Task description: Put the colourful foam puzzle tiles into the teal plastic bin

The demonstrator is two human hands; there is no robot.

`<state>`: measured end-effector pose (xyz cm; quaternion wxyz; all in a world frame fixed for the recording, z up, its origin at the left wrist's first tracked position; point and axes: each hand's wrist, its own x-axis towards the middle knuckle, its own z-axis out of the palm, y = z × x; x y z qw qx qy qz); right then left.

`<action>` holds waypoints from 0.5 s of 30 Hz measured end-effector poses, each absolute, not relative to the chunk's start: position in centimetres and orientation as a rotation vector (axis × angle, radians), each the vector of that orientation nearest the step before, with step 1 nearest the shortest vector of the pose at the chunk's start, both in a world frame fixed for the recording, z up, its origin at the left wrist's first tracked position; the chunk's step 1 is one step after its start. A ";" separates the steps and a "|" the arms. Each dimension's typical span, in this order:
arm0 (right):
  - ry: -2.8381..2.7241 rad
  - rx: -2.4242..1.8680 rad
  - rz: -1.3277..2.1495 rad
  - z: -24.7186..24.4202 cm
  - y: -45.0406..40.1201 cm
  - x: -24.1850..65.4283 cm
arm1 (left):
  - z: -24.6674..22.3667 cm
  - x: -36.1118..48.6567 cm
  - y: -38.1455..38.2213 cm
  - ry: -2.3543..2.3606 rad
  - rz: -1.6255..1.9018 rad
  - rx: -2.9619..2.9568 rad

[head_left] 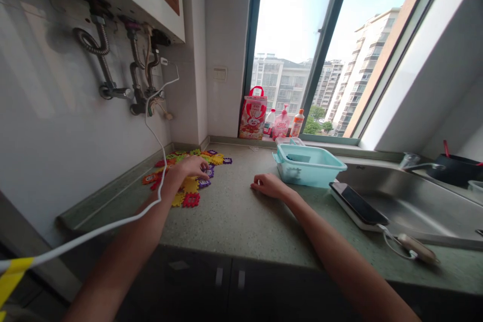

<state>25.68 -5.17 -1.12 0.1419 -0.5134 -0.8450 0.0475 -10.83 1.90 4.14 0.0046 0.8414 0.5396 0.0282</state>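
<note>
My left hand [194,166] reaches over a spread of colourful notched plastic tiles at the left of the counter. Its fingers are apart and bent down beside a purple tile [209,173]; whether they touch it is unclear. Nearer to me lie a red tile [191,200] and a yellow tile [177,199], and an orange tile [150,178] is at the pile's left edge. My right hand [267,185] rests on the countertop in front of the blue tub, its fingers curled in. A tiny pale spot shows between thumb and fingers, too small to name.
A light-blue plastic tub [311,173] stands beside the steel sink [407,201]. A phone [356,205] lies at the sink's edge, cabled to a small device [418,249]. A white cable [113,224] hangs across my left forearm. Bottles [282,125] and a red bag [253,116] line the windowsill.
</note>
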 end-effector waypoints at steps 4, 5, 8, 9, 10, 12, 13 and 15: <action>-2.440 -1.501 0.153 -0.9 -5.2 25.6 | 2.9 -8.1 1.2 1.474 0.197 2.708; -2.443 -1.509 0.157 -0.9 -5.2 25.6 | 2.4 -7.3 0.9 1.390 0.235 2.726; -2.446 -1.508 0.153 -0.8 -5.3 25.6 | 1.4 -5.1 0.3 1.116 0.367 2.779; -2.439 -1.499 0.148 -0.7 -5.4 25.5 | 1.2 -4.6 0.2 1.055 0.410 2.797; -2.427 -1.489 0.146 -0.7 -5.5 25.3 | 1.0 -4.3 0.2 1.030 0.452 2.822; -2.391 -1.460 0.150 -0.8 -5.7 24.8 | 0.8 -4.2 0.4 1.115 0.511 2.897; -2.372 -1.438 0.154 -0.9 -5.8 24.5 | 0.7 -4.4 0.7 1.220 0.511 2.939; -2.360 -1.365 0.158 -1.2 -6.0 23.7 | 0.5 -5.1 1.3 1.478 0.439 2.989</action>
